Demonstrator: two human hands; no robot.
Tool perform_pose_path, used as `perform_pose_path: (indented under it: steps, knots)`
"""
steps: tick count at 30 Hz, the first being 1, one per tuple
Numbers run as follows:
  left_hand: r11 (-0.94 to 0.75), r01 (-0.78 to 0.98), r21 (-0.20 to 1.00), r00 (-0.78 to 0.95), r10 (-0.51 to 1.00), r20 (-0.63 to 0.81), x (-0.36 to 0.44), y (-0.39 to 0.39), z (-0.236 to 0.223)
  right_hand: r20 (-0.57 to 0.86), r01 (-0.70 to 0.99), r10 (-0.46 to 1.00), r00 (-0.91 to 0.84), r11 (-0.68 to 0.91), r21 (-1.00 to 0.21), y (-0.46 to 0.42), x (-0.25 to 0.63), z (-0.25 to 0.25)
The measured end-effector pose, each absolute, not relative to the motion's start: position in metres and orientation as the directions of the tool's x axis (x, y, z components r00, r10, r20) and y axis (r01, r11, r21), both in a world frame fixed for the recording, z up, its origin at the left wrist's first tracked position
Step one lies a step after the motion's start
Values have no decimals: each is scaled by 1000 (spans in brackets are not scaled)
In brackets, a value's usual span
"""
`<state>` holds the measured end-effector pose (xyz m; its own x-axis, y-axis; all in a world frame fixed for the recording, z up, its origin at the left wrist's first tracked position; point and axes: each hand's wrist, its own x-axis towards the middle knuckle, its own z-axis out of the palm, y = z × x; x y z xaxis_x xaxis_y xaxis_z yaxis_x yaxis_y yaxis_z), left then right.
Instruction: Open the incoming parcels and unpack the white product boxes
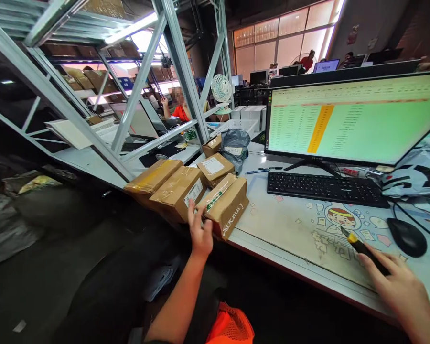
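My left hand point(201, 234) is at the desk's front edge, its fingers apart and slightly curled against the near left end of a cardboard box point(232, 210). That box has white handwriting-style lettering on its side and green-marked tape along the top. Just left of it sits a taped carton point(177, 191) with a white label, and beyond that another carton point(154, 177). My right hand point(397, 282) is closed around a black and yellow utility knife point(361, 248), held low over the desk mat point(290, 234) with its blade pointing up and left.
Behind the boxes lie a smaller labelled box point(215, 168) and a grey plastic mailer point(234, 145). A monitor point(351, 119), keyboard point(322, 188) and mouse point(406, 237) occupy the right side. Metal rack posts point(181, 62) rise at the left. A person point(181, 110) sits beyond them.
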<state>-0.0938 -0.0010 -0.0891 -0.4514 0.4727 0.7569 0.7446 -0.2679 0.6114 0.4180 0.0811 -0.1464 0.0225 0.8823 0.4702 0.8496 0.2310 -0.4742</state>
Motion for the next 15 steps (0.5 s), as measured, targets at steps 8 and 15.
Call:
perform_pose_path:
  steps: [8, 15]
  knots:
    - [-377, 632, 678, -481, 495, 724, -106, 51, -91, 514, 758, 843, -159, 438, -484, 66, 372, -119]
    - [-433, 438, 788, -524, 590, 615, -113, 127, -87, 592, 576, 689, -418, 705, -414, 40, 310, -80]
